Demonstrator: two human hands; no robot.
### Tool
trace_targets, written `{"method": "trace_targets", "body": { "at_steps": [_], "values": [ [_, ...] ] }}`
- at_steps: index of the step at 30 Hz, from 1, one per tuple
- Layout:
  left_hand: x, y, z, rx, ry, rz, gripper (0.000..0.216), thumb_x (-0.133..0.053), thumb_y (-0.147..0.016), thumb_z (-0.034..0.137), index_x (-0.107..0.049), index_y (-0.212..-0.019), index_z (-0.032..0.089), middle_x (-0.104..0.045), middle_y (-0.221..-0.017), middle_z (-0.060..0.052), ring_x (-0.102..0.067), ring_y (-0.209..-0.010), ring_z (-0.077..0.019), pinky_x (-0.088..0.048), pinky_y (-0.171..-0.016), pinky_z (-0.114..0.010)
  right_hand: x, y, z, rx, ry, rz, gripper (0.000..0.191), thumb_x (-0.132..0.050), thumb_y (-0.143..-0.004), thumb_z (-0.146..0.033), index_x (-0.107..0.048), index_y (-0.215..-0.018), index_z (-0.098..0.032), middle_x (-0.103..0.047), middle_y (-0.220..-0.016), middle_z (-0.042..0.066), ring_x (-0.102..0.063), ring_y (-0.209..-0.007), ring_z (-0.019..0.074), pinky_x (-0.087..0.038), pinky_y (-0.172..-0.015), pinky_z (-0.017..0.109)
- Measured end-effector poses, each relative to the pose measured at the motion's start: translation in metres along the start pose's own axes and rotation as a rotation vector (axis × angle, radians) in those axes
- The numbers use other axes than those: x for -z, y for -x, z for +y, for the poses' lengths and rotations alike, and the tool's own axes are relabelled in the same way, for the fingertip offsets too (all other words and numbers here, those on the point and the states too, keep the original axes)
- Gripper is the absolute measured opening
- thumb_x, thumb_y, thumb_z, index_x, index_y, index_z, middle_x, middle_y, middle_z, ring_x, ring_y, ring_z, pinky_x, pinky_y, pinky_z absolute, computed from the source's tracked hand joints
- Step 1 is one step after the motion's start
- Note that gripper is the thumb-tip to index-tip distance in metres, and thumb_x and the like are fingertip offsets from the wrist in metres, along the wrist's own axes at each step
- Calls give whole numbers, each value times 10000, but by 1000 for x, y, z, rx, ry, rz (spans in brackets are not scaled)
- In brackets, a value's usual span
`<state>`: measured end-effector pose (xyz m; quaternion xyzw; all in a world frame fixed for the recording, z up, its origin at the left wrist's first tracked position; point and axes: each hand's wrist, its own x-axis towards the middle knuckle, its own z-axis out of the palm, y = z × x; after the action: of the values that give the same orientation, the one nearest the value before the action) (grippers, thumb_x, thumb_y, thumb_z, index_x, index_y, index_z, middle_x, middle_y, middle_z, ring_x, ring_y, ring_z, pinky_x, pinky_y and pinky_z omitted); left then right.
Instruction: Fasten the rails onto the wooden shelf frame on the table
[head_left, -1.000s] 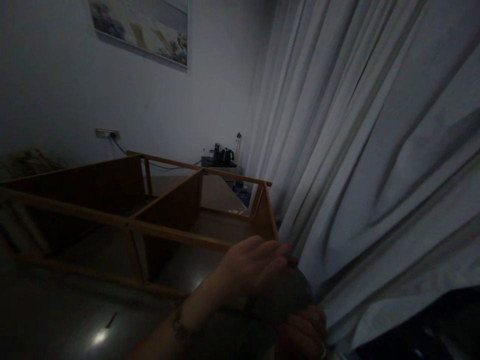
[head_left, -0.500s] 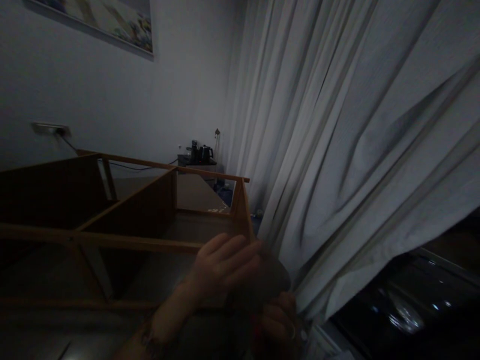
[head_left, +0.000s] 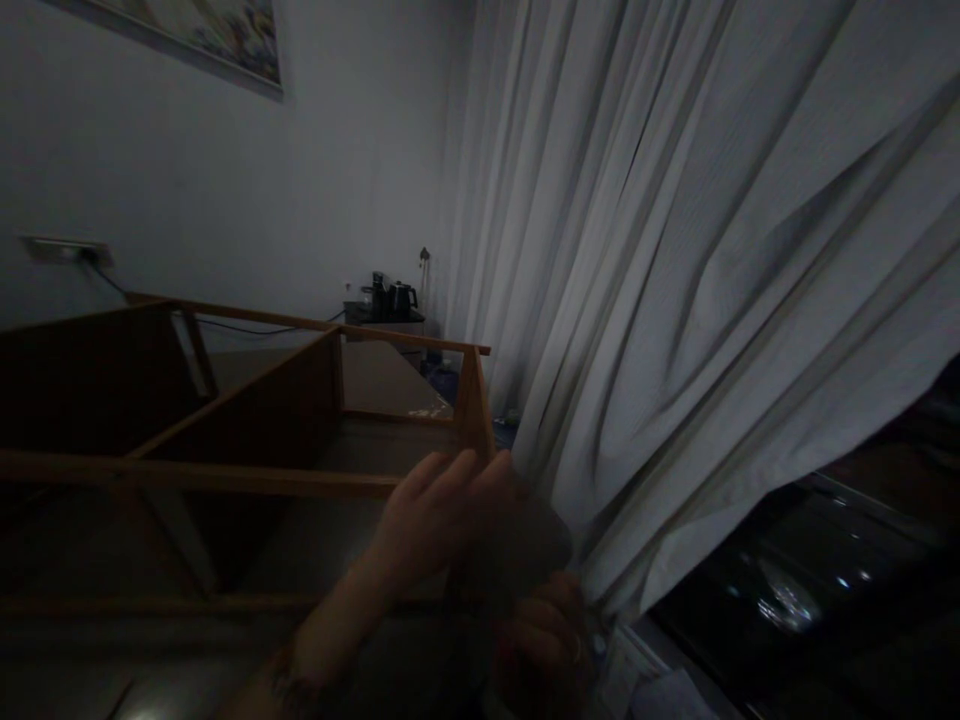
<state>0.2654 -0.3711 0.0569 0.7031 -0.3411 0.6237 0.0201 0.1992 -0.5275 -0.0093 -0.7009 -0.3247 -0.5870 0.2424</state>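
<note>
Brown wooden open-frame unit (head_left: 262, 479) lies ahead, long axis left to right, right end toward white fabric curtain (head_left: 585, 260); left hand (head_left: 439, 508) half-curled at near-right corner, hold unconfirmed; right hand (head_left: 546, 630) too dim to tell its grip.

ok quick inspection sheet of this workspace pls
Surface: dim, glossy floor
Work items: wooden frame with dark panels; blurred grey thing, identity unclear
Clutter: pale flat things at lower right; thin dark strip on the floor, lower left
Hands: left hand on or just over the frame's near right corner; right hand lower, grip too dark to tell
Cables: black cable behind the frame, near wall socket
Surroundings: white curtain at right, wall picture, black kettle
</note>
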Motion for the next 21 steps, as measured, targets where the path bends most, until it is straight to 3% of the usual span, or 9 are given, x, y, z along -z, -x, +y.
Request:
{"method": "trace_targets", "body": {
  "at_steps": [9, 21],
  "values": [
    [-1, -3, 3, -13, -19, 24, 194, -605, -899, 126, -659, -821, 294, -736, -995, 102, -505, -855, -166, -388, -747, -315, 1, 5, -4, -27, -25, -21, 162, -466, -943, -112, -567, -852, -201, -609, -635, -48, -517, -616, 107, -435, -659, 300],
    [0, -1, 6, 67, 66, 56, 144, -618, -925, 175, -669, -842, 281, -750, -907, 89, -518, -869, -158, -374, -761, -314, 2, 8, 0, 13, -30, -58, 153, -479, -945, -127, -562, -842, -203, -588, -618, -48, -525, -607, 109, -437, -672, 300]
  ]
}}
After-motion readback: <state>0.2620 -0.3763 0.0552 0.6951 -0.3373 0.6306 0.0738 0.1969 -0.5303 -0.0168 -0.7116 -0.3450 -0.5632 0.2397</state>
